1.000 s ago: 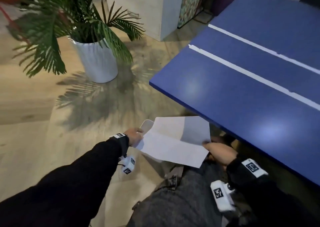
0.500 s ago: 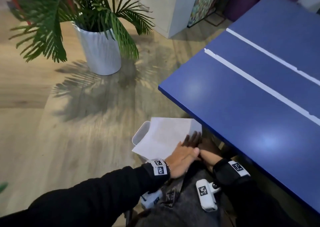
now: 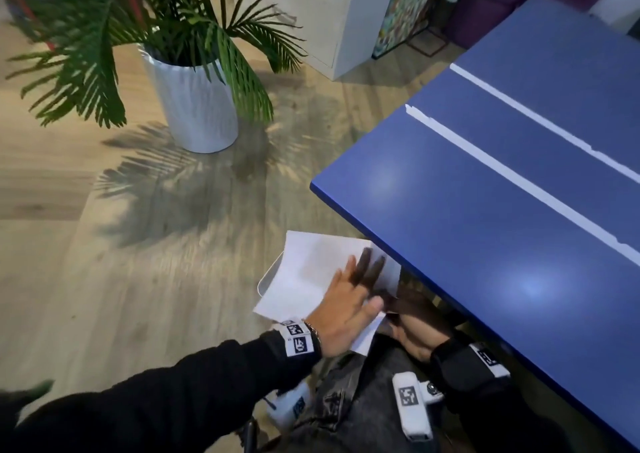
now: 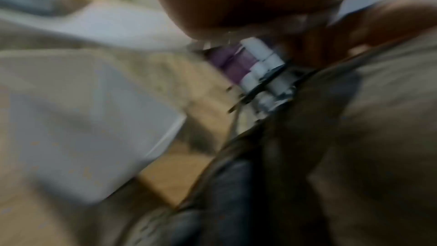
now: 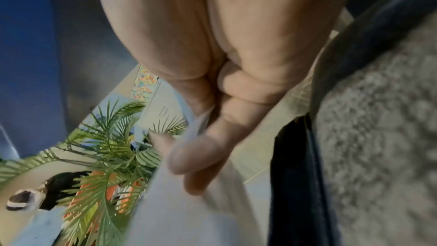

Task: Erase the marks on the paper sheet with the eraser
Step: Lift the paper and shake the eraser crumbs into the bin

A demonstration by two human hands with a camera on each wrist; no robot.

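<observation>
We have the sheet [image 3: 311,276] low down beside our lap, partly over a white bin [image 3: 268,277] on the floor and just short of the blue table [image 3: 485,227] edge. Our left hand [image 3: 346,310] lies flat on it, fingers straight and spread, tips pointing toward the table. Our right hand [image 3: 415,328] sits just right of the left, at the sheet's near right edge; in the wrist view its thumb and fingers [image 5: 196,154] pinch that edge.

So both hands are on the paper, and the right one is the nearer to the table. The sheet's long axis appears to run from our lap up and away toward the table edge, though its far corner is tucked in shadow. We judge the next move is lifting it up and right onto the tabletop.

No eraser shows in any view, and no marks can be made out on the paper. Nothing is legible apart from the square code tags [image 3: 407,395] on our wrists; the left wrist view is too blurred to use.
</observation>
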